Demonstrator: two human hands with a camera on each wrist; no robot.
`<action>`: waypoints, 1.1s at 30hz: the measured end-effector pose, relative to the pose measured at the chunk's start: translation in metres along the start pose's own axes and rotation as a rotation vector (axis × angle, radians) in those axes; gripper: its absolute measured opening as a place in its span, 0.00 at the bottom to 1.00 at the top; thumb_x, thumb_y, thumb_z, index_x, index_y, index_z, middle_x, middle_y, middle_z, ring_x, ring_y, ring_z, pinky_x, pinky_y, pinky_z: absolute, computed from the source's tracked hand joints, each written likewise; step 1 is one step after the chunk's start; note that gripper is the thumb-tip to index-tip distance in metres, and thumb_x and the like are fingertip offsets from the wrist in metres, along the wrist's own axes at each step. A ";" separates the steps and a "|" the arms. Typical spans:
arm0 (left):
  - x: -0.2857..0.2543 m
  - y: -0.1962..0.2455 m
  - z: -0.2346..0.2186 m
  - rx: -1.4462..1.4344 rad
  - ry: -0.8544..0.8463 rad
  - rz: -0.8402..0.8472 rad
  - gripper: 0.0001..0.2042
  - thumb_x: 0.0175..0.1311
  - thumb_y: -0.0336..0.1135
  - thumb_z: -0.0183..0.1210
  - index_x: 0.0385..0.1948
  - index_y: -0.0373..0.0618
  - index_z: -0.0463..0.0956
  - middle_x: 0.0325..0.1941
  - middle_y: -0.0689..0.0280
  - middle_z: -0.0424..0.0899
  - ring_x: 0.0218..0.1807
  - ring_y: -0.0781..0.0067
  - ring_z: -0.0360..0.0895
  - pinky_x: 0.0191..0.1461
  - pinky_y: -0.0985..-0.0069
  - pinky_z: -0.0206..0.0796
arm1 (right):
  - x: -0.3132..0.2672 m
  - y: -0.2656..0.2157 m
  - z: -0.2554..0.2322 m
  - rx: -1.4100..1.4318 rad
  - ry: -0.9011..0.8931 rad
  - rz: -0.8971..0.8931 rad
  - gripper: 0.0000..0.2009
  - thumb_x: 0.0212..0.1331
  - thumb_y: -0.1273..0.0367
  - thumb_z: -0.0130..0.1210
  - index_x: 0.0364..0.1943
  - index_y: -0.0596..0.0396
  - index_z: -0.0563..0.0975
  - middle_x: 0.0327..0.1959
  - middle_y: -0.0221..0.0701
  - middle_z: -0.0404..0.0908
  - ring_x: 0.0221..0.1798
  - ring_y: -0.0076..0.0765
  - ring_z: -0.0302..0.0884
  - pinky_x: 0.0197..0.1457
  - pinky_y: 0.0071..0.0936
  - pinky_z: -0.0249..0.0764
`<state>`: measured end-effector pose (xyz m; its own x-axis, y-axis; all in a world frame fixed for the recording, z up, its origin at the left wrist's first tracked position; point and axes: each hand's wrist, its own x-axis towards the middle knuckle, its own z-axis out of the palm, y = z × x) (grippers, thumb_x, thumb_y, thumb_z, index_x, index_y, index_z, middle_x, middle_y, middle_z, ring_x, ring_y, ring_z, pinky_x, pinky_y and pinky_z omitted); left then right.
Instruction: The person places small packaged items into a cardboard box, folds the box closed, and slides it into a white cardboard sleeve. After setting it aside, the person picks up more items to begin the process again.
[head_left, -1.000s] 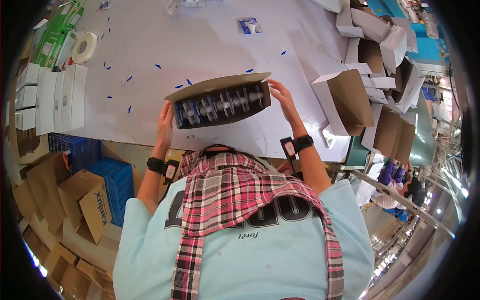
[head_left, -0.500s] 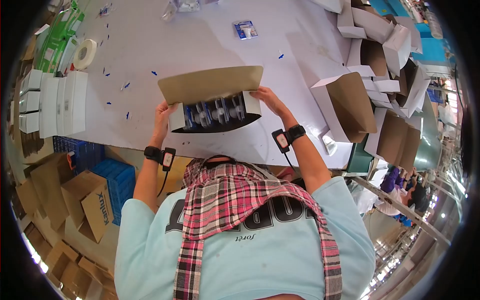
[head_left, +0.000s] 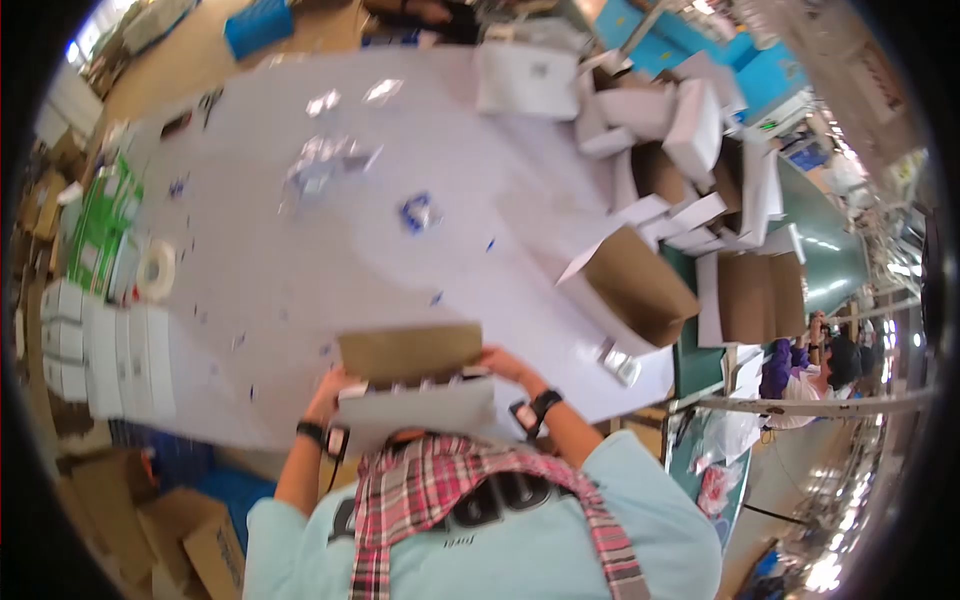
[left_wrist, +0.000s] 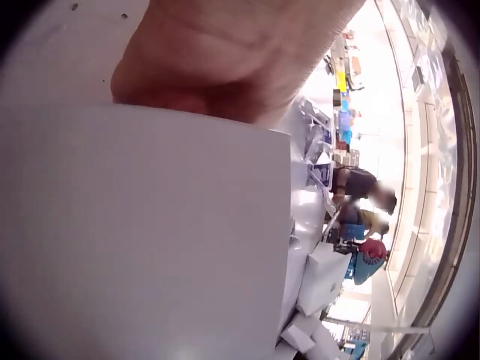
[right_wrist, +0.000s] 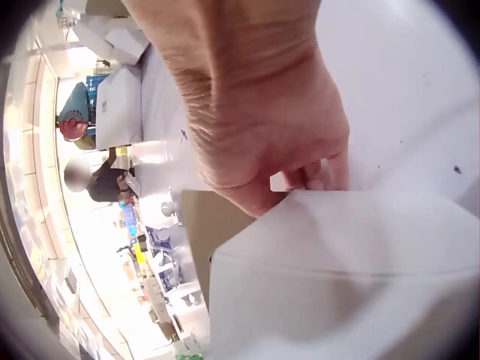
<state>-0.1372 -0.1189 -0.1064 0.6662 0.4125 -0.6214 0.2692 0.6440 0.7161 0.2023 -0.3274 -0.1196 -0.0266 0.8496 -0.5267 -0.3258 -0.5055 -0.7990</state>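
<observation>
A cardboard box (head_left: 420, 412), white outside and brown inside, is close in front of the body with its brown lid flap (head_left: 410, 352) standing up. Only a thin strip of the packs inside shows above its white front wall. My left hand (head_left: 328, 392) grips the box's left end near the top; in the left wrist view a white panel (left_wrist: 150, 232) hides those fingertips. At the opposite end my right hand (head_left: 510, 366) holds the upper corner, and in the right wrist view its fingers (right_wrist: 337, 169) curl down at the edge of the white end wall (right_wrist: 337, 232).
Open white boxes (head_left: 640, 290) crowd the table's right side. On the left stand upright white cartons (head_left: 130, 360), a tape roll (head_left: 156, 270) and green packaging (head_left: 103, 215). A blue blister pack (head_left: 418, 213), clear plastic (head_left: 325, 165) and small blue pieces lie on the white table (head_left: 250, 270).
Both hands went from lying along the box's ends to gripping its upper corners. The box tipped, bringing its white front wall into view, nearer the body. The head view swung toward the table's far side.
</observation>
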 end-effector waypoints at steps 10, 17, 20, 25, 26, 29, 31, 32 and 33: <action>0.019 0.004 -0.019 0.376 -0.012 0.194 0.13 0.52 0.19 0.54 0.40 0.35 0.77 0.39 0.66 0.81 0.42 0.76 0.75 0.48 0.78 0.68 | 0.001 -0.014 0.005 -0.130 -0.024 -0.156 0.09 0.60 0.71 0.55 0.42 0.58 0.78 0.39 0.19 0.78 0.44 0.17 0.71 0.52 0.20 0.69; -0.011 0.046 -0.019 0.572 -0.031 -0.002 0.17 0.51 0.28 0.51 0.44 0.35 0.76 0.45 0.63 0.80 0.49 0.73 0.72 0.55 0.76 0.61 | -0.002 -0.002 0.001 0.043 -0.103 -0.173 0.12 0.60 0.69 0.55 0.46 0.58 0.77 0.41 0.22 0.79 0.46 0.19 0.72 0.53 0.19 0.69; -0.024 0.069 -0.007 0.549 -0.133 0.019 0.19 0.52 0.35 0.53 0.45 0.38 0.76 0.48 0.62 0.79 0.51 0.71 0.71 0.57 0.75 0.59 | 0.000 -0.001 -0.003 -0.108 -0.089 -0.172 0.09 0.58 0.70 0.56 0.42 0.56 0.77 0.39 0.22 0.78 0.44 0.18 0.72 0.53 0.21 0.68; -0.026 0.067 0.004 0.752 -0.192 0.052 0.19 0.52 0.44 0.60 0.45 0.46 0.78 0.46 0.63 0.80 0.51 0.67 0.73 0.55 0.72 0.62 | -0.009 -0.027 0.006 -0.305 -0.109 -0.128 0.08 0.57 0.73 0.51 0.40 0.54 0.77 0.39 0.26 0.78 0.45 0.22 0.73 0.54 0.23 0.67; -0.028 0.068 0.009 0.837 -0.178 0.094 0.19 0.52 0.44 0.61 0.45 0.47 0.78 0.45 0.63 0.80 0.50 0.66 0.74 0.54 0.71 0.63 | -0.014 -0.031 0.009 -0.339 -0.098 -0.159 0.09 0.56 0.74 0.50 0.41 0.54 0.77 0.40 0.27 0.78 0.46 0.24 0.73 0.55 0.24 0.66; -0.029 0.080 0.018 1.040 -0.181 0.153 0.18 0.51 0.42 0.63 0.43 0.48 0.78 0.44 0.62 0.81 0.48 0.62 0.76 0.51 0.69 0.65 | -0.031 -0.041 0.011 -0.370 -0.061 -0.234 0.12 0.55 0.73 0.48 0.42 0.54 0.77 0.43 0.31 0.78 0.50 0.27 0.71 0.59 0.26 0.63; -0.025 0.092 0.025 1.190 -0.218 0.112 0.17 0.50 0.39 0.63 0.43 0.49 0.78 0.43 0.61 0.81 0.46 0.59 0.76 0.50 0.68 0.66 | -0.039 -0.052 0.014 -0.336 -0.056 -0.233 0.13 0.54 0.71 0.49 0.44 0.54 0.77 0.45 0.32 0.78 0.53 0.28 0.70 0.61 0.27 0.61; -0.020 0.097 0.030 1.281 -0.250 0.060 0.16 0.50 0.38 0.63 0.43 0.49 0.78 0.42 0.60 0.81 0.45 0.58 0.76 0.49 0.67 0.66 | -0.044 -0.058 0.017 -0.302 -0.062 -0.209 0.14 0.55 0.69 0.49 0.45 0.54 0.76 0.46 0.32 0.77 0.54 0.29 0.69 0.62 0.28 0.60; -0.017 0.102 0.035 1.376 -0.288 0.007 0.16 0.49 0.36 0.63 0.43 0.49 0.78 0.41 0.59 0.81 0.45 0.57 0.76 0.48 0.67 0.66 | -0.051 -0.061 0.020 -0.263 -0.062 -0.185 0.15 0.55 0.68 0.50 0.46 0.55 0.76 0.47 0.32 0.77 0.55 0.29 0.68 0.63 0.28 0.59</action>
<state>-0.0964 -0.0828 -0.0118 0.7425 0.1602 -0.6504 0.6096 -0.5641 0.5569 0.2043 -0.3364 -0.0382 -0.0503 0.9340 -0.3537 -0.0753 -0.3567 -0.9312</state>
